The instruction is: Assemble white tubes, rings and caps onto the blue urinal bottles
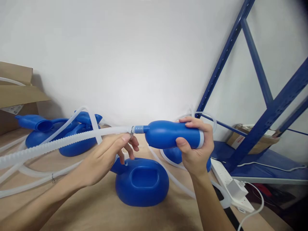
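Blue plastic makes up the rounded, bottle-like piece with a white rim [166, 133] that the right hand [198, 157] clamps around its wide end, held in the air above the wooden surface [101, 211]. The left hand [103, 157], apart from the right, pinches the small metal wire clip [132, 129] where the translucent ribbed hose [81, 137] meets the piece's narrow neck. The hose trails off leftward; its weight or a sideways tug could drag it off the neck. Should the clip sit crooked, the joint may grip unevenly, and springy wire could slip from the fingertips and drop beside the squat blue container with a recessed panel [144, 197] below.
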A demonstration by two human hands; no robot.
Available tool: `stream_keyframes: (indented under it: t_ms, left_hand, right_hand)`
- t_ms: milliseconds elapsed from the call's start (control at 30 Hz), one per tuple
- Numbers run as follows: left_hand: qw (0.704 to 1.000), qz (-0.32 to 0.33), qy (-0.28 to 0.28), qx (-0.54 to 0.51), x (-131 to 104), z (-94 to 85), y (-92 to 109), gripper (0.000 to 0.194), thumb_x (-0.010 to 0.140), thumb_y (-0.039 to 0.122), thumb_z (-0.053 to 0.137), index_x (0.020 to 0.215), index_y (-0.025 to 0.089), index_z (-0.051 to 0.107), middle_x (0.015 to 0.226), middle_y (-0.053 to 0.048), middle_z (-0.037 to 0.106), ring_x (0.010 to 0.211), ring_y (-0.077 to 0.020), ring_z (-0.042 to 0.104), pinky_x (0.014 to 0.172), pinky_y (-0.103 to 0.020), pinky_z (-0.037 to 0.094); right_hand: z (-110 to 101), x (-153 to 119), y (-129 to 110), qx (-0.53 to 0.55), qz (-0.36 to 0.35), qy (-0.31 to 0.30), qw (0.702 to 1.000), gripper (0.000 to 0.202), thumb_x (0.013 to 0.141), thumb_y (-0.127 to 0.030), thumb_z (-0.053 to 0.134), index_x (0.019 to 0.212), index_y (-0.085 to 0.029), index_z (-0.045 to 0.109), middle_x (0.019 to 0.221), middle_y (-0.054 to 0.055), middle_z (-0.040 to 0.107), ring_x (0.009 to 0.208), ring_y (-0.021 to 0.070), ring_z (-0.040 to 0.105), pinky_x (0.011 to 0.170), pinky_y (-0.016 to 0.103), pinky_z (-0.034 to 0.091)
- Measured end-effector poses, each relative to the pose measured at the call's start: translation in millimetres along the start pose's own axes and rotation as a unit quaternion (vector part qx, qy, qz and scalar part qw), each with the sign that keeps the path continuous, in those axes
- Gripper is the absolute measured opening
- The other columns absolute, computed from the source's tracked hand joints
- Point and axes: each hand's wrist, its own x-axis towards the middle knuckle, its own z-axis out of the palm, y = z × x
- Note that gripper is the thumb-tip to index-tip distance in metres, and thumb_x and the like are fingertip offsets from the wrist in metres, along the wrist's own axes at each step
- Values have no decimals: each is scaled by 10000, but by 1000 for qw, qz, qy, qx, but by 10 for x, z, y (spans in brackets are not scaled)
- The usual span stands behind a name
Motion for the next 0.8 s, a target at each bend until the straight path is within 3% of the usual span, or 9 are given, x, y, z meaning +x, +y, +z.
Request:
stream_keyframes:
  t_ms: [267,500,667,800]
  left_hand:
    - [989,-72,-39,-121,65,-8,-29,455,904,571,472,671,186,536,615,10,563,532,-133,588,445,-220,509]
    - [973,-110,-66,-191,80,25,37,491,806,620,426,657,167,545,584,-4,521,447,-119,525,372,-208,437]
    - [977,-110,-37,-176,76,48,49,461,838,598,449,650,178,479,563,21,494,427,-104,506,387,-199,434]
    - [974,-113,-49,-189,88,64,28,475,832,627,436,657,187,457,572,33,470,427,-100,491,372,-194,404]
  right_hand:
    - [48,-33,16,-6,-49,-40,998,363,832,-303,836,1122,-247,625,1135,73,633,1059,252,665,900,485,605]
    - [47,-31,-10,-29,-82,-57,995,404,810,-287,857,1126,-246,608,1142,77,624,1059,270,667,883,521,614]
    - [40,-24,-22,-41,-88,-62,993,390,824,-313,845,1124,-262,602,1136,70,624,1056,268,666,874,521,622]
    - [33,-22,-30,-42,-91,-62,993,395,824,-315,845,1126,-262,597,1145,72,621,1057,266,664,875,518,626]
